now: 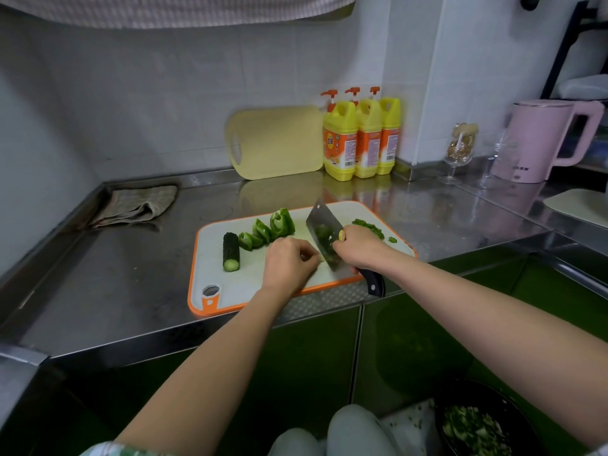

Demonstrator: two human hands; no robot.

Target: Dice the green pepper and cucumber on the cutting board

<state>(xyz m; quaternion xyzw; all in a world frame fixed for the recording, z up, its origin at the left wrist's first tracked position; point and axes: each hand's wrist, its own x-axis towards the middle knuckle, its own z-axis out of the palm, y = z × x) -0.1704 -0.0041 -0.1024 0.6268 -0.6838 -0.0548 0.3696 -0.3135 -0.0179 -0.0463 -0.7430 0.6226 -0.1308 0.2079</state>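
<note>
On the cutting board (230, 292), at the front edge of the worktop (131, 291), the dicing stood partway done. A small heap of diced pepper (370, 227) lay just beyond the right hand (358, 248), whose fingers were wrapped round the handle of the cleaver (320, 225), blade down on the board. The left hand (288, 263) had its fingers (307, 255) curled, tips pinning a small green piece (317, 257) (mostly hidden) beside the blade. Left to cut, by my reckoning: the pepper chunks (263, 230) in a row and the cucumber stub (231, 251) just left of them, not yet diced. A dark bowl (437, 419) below held chopped greens.
</note>
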